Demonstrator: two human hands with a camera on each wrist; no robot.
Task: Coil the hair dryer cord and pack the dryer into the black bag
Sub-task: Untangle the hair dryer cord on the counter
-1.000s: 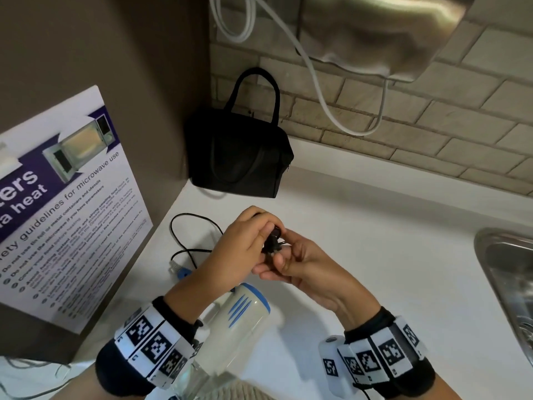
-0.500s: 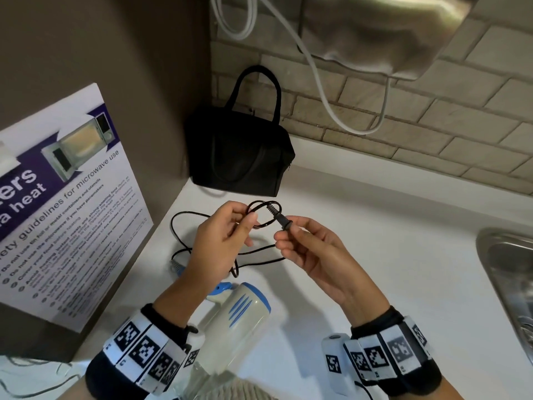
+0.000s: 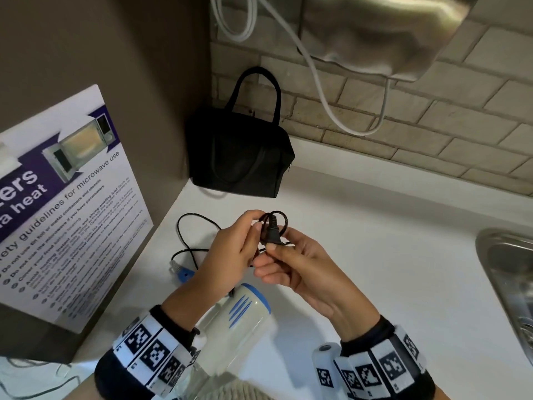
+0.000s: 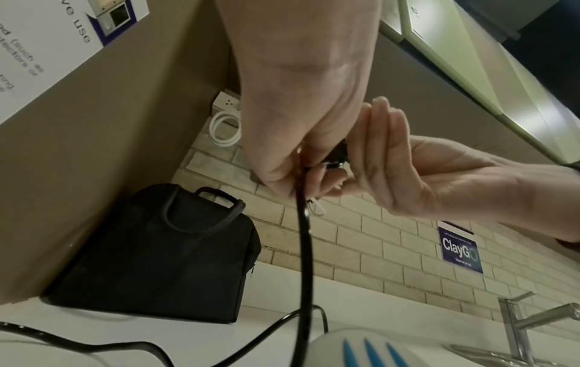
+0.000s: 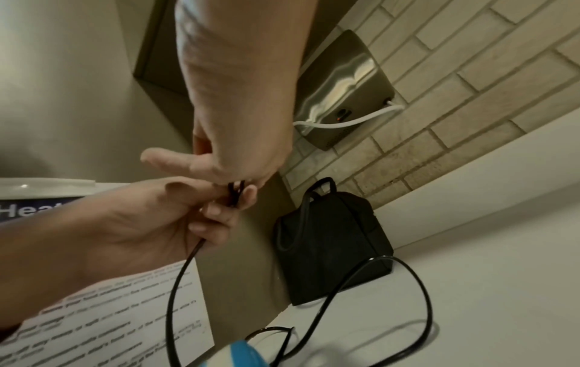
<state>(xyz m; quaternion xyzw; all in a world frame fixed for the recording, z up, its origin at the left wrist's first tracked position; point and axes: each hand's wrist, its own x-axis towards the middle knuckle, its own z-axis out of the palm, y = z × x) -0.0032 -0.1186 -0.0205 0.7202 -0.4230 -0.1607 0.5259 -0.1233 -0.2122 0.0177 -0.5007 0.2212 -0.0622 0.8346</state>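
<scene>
Both hands pinch the cord [image 3: 274, 223]: left hand [image 3: 230, 249], right hand [image 3: 300, 267].

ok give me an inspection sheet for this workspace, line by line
surface: white counter, sink at its right edge
job's things: hair dryer lying on the counter; black bag upright in the corner
clutter: nothing seen
grippers: left hand holds small cord loops; right hand pinches the plug
cables: black cord mostly loose on the counter; white cable hangs on the wall
surroundings: brick-tile wall, microwave safety poster, steel wall unit
</scene>
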